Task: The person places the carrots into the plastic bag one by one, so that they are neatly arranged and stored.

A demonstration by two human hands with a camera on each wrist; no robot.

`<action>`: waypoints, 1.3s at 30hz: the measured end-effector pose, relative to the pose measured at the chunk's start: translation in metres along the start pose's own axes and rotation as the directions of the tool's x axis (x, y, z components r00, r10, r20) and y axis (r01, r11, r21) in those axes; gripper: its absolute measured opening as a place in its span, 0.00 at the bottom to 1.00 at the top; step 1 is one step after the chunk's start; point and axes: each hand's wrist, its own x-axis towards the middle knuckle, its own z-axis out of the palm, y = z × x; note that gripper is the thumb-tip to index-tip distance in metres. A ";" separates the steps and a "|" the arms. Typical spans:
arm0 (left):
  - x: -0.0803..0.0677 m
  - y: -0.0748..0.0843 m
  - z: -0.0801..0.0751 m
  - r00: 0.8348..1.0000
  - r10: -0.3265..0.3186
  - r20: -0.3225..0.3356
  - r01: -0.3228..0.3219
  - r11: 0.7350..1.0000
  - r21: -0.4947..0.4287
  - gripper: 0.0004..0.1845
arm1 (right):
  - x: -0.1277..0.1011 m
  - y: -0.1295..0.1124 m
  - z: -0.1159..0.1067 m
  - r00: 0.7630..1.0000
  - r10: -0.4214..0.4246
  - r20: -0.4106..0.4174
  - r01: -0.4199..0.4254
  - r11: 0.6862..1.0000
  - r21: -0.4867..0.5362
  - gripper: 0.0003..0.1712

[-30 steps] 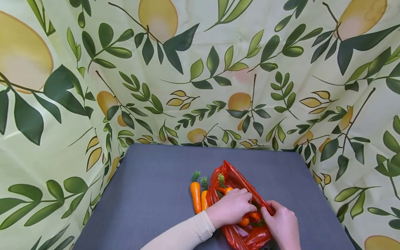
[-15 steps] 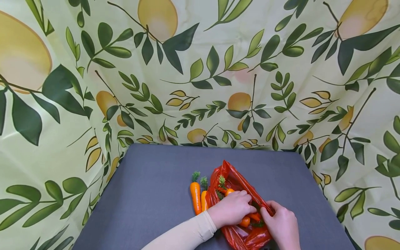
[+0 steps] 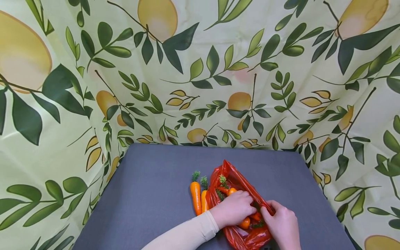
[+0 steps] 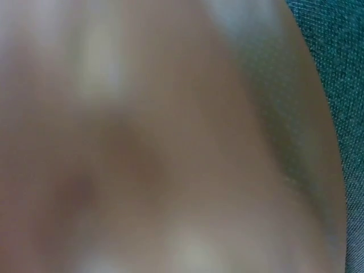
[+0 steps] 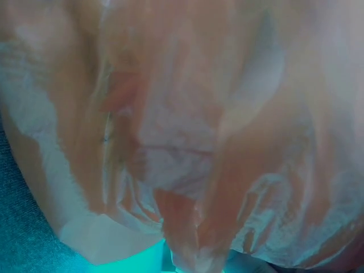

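Left hand (image 3: 232, 209) curls on a carrot (image 3: 244, 222) inside the bag (image 3: 250, 238) — right hand (image 3: 282, 225) pinches the bag's rim, just beside.

Crumpled translucent orange plastic bag (image 5: 187, 142) over grey-teal cloth (image 5: 23, 239).

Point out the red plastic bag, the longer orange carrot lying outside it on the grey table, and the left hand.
red plastic bag (image 3: 232, 175), head view, upper crinkled rim.
longer orange carrot (image 3: 196, 198), head view, middle of its body.
left hand (image 3: 232, 209), head view, back of the hand.
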 end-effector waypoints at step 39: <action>-0.033 -0.029 -0.049 0.971 -0.162 -0.174 0.149 0.985 -0.088 0.22 | 0.001 0.004 -0.006 1.000 0.013 0.005 -0.013 1.000 -0.021 0.19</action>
